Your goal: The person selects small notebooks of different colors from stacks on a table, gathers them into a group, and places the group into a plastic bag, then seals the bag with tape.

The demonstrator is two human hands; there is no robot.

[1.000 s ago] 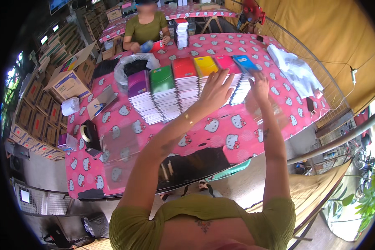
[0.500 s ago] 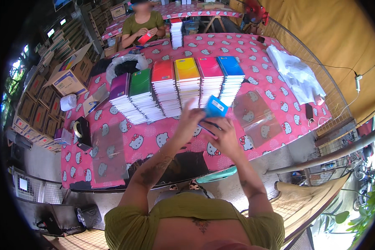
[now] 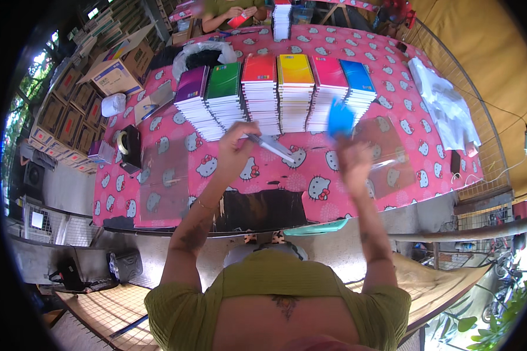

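My left hand is closed on a thin notebook, seen nearly edge-on with pale pages, above the middle of the table. My right hand, smeared by motion, grips a blue notebook in front of the blue stack. Beyond my hands, stacks of spiral notebooks stand in a row: purple, green, red, yellow, pink and blue. The blue notebook overlaps the pink stack's lower right side in view.
Clear plastic sheets lie at left and right on the pink patterned table. A tape dispenser and an open carton are at left. White plastic lies at right. Across the table, a person handles a red notebook.
My hands have moved apart: the left toward the left with the thin notebook, the right toward the right with the blue one. The view has shifted, putting the table's far side higher.
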